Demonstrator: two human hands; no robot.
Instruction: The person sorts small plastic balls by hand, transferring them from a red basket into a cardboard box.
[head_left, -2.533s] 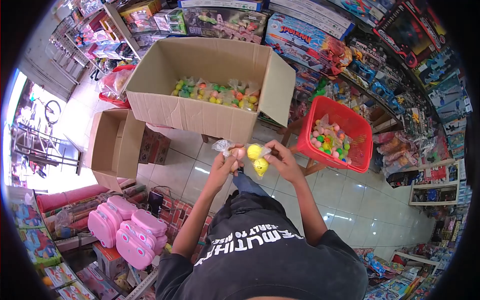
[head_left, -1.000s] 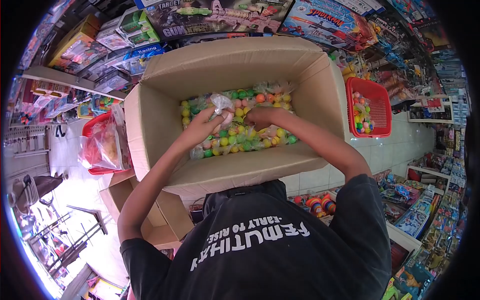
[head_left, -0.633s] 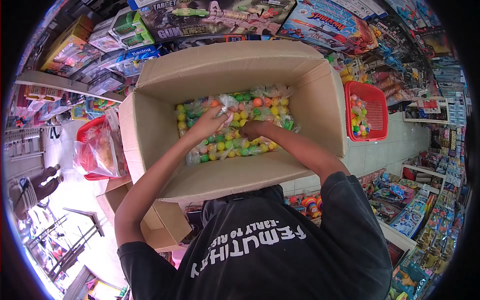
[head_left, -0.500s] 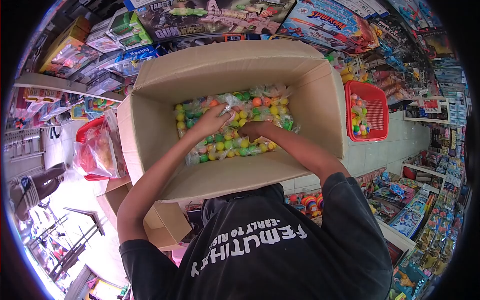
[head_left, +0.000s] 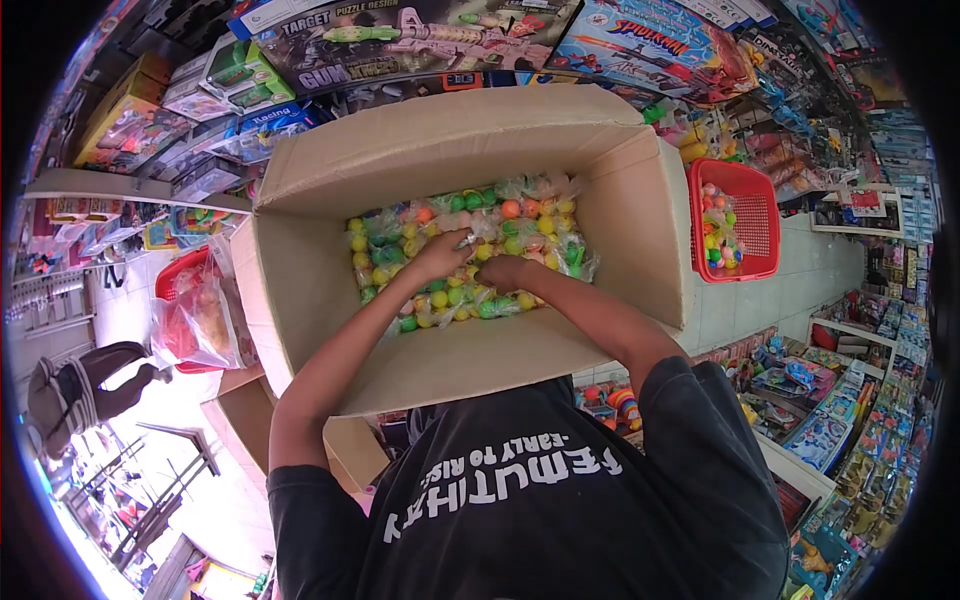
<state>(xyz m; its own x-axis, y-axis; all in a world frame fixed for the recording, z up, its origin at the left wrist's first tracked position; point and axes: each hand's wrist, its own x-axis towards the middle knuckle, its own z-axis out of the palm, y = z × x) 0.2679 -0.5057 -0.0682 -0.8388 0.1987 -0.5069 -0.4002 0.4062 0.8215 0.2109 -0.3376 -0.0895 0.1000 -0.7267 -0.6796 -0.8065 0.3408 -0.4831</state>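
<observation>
A large open cardboard box stands in front of me, its floor covered with small clear bags of coloured balls. Both my arms reach down into it. My left hand rests on the pile with its fingers curled around a clear bag of balls. My right hand lies just to the right of it, fingers bent down into the bags; whether it grips one is hidden. The two hands almost touch.
A red basket with more ball bags stands right of the box. On the left sits a red tub with a plastic bag, and a smaller cardboard box lies below. Boxed toys fill the shelves behind. Another person crouches far left.
I have turned from the red basket to the big box and leaned over it. Both hands went down into the pile, the left one lowering its bag among the others.
</observation>
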